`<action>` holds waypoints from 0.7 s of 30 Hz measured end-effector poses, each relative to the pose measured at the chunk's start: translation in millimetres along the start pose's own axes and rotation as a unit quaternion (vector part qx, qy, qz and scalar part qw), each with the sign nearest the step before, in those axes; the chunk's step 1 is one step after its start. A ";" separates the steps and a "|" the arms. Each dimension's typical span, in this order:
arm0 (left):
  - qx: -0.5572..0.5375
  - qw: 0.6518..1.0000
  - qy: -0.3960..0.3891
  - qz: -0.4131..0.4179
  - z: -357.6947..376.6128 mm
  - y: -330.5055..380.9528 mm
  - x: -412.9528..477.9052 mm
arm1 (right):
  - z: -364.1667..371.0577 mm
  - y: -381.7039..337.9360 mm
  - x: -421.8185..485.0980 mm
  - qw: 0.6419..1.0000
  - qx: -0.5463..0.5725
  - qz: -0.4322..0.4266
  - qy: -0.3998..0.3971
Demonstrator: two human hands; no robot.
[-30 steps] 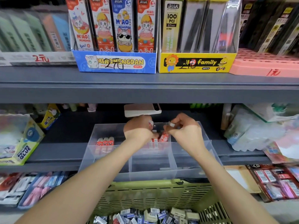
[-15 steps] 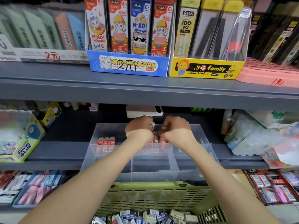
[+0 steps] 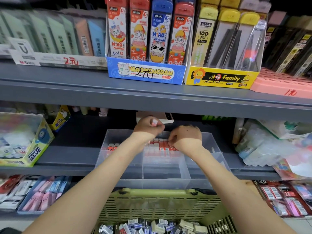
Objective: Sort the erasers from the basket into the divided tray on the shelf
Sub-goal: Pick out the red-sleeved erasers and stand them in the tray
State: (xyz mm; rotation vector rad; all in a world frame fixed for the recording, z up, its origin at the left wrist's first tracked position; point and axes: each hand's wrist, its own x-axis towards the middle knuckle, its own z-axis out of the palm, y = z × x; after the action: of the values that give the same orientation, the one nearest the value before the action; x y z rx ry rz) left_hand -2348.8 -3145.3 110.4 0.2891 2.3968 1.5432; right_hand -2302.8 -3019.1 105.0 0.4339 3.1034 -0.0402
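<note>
A clear divided tray (image 3: 162,173) stands on the lower shelf. Its middle back compartment holds a row of upright red-and-white erasers (image 3: 159,146); two red erasers (image 3: 112,146) stand in the left back compartment. My left hand (image 3: 147,126) is curled above the tray's back edge and grips a small pale eraser (image 3: 154,122). My right hand (image 3: 186,138) reaches into the tray at the right end of the eraser row, its fingertips pinching an eraser there. Below, the green basket (image 3: 160,205) holds several loose wrapped erasers (image 3: 152,225).
The upper shelf edge (image 3: 152,100) hangs just above my hands, carrying pencil-lead boxes. A flat pink box (image 3: 164,116) lies behind the tray. A glue box (image 3: 32,149) sits left; plastic-wrapped packs (image 3: 263,146) sit right. Eraser trays fill the shelf below.
My left hand rose slightly with its eraser. My right hand dropped lower and rightward into the middle compartment. The camera view shifted, showing more of the eraser row.
</note>
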 end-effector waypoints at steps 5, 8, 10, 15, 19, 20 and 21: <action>-0.512 0.839 -0.027 -0.181 -20.9 7.3 -12.8 | -4.8 -0.7 -16.3 0.993 0.102 0.000 0.055; -0.632 0.753 -0.031 -0.180 -31.5 3.9 -27.6 | -16.4 -16.6 -42.9 0.890 0.449 -0.011 0.080; -0.654 0.738 -0.035 -0.163 -33.2 1.1 -39.0 | -22.5 -34.3 -61.5 0.857 0.514 -0.040 0.023; -0.600 0.786 -0.108 -0.100 -31.9 -9.4 -62.3 | -24.6 -58.3 -77.9 0.821 0.570 -0.023 -0.029; -0.539 0.825 -0.158 -0.060 -41.6 -16.4 -77.5 | -31.6 -46.1 -78.1 0.802 0.588 -0.028 -0.101; -0.534 0.832 -0.139 -0.053 -45.9 -17.3 -80.0 | -33.8 -41.6 -76.5 0.793 0.599 -0.026 -0.111; -0.530 0.839 -0.111 -0.052 -50.6 -19.1 -81.7 | -35.6 -36.8 -73.7 0.785 0.609 -0.016 -0.111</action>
State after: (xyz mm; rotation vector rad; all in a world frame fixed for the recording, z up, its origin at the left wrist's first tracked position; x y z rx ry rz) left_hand -2289.1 -3222.0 122.9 0.0727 1.0760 2.3195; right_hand -2242.1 -3073.7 142.3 0.2885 2.3821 -1.9393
